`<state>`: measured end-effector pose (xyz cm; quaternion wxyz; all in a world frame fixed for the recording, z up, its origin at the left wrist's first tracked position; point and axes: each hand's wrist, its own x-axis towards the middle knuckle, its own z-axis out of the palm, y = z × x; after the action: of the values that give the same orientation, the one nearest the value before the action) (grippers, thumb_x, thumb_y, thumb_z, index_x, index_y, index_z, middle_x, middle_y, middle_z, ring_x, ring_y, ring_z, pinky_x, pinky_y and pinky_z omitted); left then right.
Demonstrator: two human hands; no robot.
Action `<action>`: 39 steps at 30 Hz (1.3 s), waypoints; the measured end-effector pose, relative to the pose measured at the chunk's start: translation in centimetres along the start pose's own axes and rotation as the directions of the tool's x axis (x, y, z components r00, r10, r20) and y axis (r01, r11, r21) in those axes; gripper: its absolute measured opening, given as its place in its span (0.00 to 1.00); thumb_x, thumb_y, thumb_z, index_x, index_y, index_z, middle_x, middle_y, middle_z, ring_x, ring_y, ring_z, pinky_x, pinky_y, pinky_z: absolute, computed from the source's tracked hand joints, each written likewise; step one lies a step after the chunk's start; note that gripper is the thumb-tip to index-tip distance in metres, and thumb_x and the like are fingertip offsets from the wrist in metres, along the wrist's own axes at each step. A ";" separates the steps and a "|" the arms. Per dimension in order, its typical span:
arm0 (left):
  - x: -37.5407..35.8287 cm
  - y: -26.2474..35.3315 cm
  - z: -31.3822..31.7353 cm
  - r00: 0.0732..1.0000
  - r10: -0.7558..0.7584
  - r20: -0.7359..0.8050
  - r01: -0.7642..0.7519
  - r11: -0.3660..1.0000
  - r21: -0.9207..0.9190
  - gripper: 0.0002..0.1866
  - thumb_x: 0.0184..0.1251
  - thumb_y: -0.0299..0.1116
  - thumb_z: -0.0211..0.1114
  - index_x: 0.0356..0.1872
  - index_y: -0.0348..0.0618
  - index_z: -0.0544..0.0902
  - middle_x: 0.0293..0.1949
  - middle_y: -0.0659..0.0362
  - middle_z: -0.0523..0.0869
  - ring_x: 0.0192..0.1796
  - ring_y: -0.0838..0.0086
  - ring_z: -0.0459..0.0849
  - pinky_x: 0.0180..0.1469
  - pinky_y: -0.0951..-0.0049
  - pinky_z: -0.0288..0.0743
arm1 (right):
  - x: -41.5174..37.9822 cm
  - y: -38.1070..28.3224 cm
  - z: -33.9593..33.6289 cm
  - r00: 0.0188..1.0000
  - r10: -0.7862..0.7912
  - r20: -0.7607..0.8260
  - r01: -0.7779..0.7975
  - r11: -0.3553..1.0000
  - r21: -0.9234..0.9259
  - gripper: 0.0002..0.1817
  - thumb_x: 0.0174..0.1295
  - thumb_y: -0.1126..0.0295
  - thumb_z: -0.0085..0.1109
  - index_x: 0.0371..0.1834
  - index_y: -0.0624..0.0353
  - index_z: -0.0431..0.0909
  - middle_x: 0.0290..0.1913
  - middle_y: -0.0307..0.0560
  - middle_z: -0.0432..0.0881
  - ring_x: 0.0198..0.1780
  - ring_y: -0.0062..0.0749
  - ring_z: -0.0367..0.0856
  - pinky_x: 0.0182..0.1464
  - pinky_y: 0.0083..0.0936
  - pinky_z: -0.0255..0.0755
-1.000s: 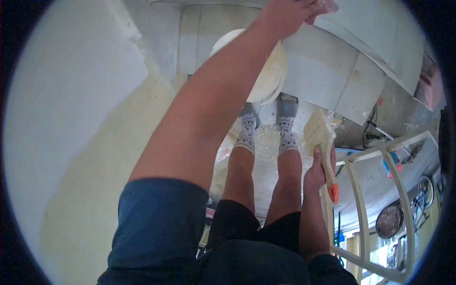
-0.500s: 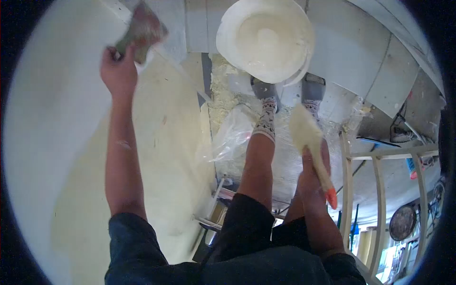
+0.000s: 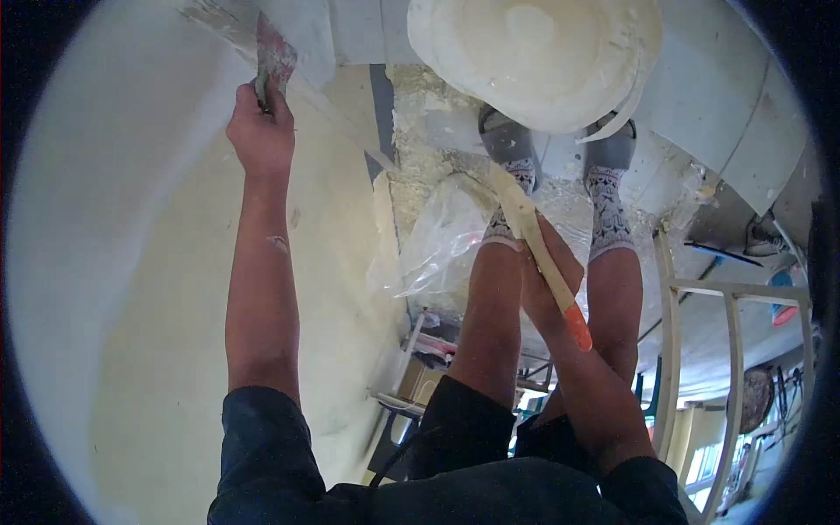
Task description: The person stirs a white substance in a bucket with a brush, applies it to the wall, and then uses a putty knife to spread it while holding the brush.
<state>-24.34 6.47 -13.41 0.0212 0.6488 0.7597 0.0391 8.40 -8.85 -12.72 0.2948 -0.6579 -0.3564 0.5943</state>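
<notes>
My left hand (image 3: 264,131) is closed around a putty knife (image 3: 276,58) with a stained, reddish-grey blade. The blade is close to the wall (image 3: 175,297), beside rough streaks of filler; whether it touches is not clear. In front of my shins, my right hand (image 3: 553,258) grips a plaster-coated spatula (image 3: 534,229) with an orange handle end, its blade seen nearly edge-on. Ahead of my feet is a large white bucket (image 3: 604,52) smeared with cream-coloured plaster.
Clear plastic sheeting (image 3: 446,236) lies by my feet on the plaster-spattered floor (image 3: 420,162). A pale railing (image 3: 735,350) runs along the right, with assorted items beyond it. Below, near the wall, are a box (image 3: 422,385) and other clutter.
The left hand with the putty knife has shifted right in view, its blade turning narrower. The spatula has moved left and turned edge-on. The bucket appears higher and further right as the view shifted.
</notes>
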 end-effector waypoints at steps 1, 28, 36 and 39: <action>0.0 0.0 0.1 1.000 -0.008 0.021 0.007 1.000 0.031 0.09 0.59 0.30 0.62 0.27 0.39 0.72 0.19 0.51 0.77 0.19 0.59 0.76 0.23 0.66 0.70 | 0.0 0.3 0.1 1.000 0.010 -0.005 -0.010 1.000 0.005 0.18 0.58 0.77 0.56 0.52 0.71 0.72 0.48 0.57 0.79 0.49 0.35 0.79 0.52 0.25 0.72; 0.3 2.0 0.9 0.996 0.033 0.084 -0.051 0.973 0.224 0.05 0.58 0.28 0.59 0.34 0.40 0.74 0.26 0.48 0.80 0.29 0.51 0.80 0.29 0.57 0.72 | 1.2 0.3 0.1 1.000 -0.021 -0.020 0.021 1.000 -0.005 0.19 0.57 0.79 0.57 0.53 0.69 0.72 0.48 0.57 0.79 0.48 0.36 0.80 0.51 0.26 0.73; 0.1 2.1 1.1 0.994 0.076 0.079 -0.092 0.971 0.221 0.08 0.60 0.34 0.61 0.29 0.41 0.74 0.25 0.46 0.81 0.30 0.48 0.80 0.30 0.57 0.73 | 0.7 0.9 0.0 0.998 0.044 -0.037 -0.042 0.998 0.053 0.20 0.52 0.83 0.58 0.51 0.67 0.74 0.49 0.58 0.79 0.50 0.39 0.79 0.53 0.26 0.72; 0.1 2.2 1.1 0.994 0.058 0.088 -0.075 0.974 0.212 0.07 0.61 0.33 0.60 0.31 0.41 0.74 0.26 0.46 0.81 0.30 0.48 0.80 0.30 0.56 0.73 | 0.8 1.0 0.0 1.000 -0.014 -0.016 0.014 1.000 -0.019 0.19 0.57 0.79 0.56 0.53 0.70 0.71 0.49 0.57 0.79 0.48 0.35 0.80 0.50 0.24 0.73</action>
<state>-22.13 6.97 -14.33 -0.0196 0.6734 0.7358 -0.0689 8.57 -8.76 -14.00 0.2955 -0.6628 -0.3644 0.5836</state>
